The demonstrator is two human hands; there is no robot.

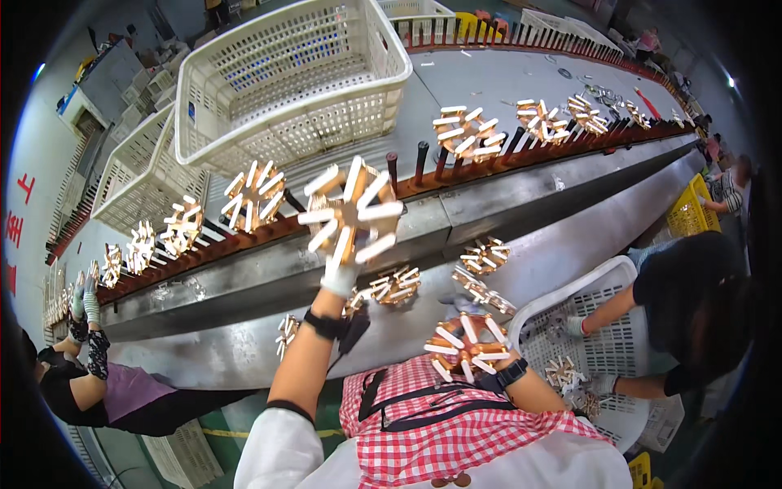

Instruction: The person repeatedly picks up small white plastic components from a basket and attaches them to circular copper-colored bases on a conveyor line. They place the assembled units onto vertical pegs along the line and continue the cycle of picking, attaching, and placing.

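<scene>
Copper-wound coil ring [350, 213] gleams; perforated plastic basket [285, 81] matt; steel bench [521, 212] dull.

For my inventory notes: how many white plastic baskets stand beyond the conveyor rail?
3: one large basket at center top, one left of it, one behind, partly hidden; others may be hidden.

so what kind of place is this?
Most likely a factory assembly line. A long conveyor rail of upright pegs carries copper-wound star-shaped parts, white plastic crates stand behind it, and other workers sit alongside. The person's left hand lifts one part toward the pegs.
</scene>
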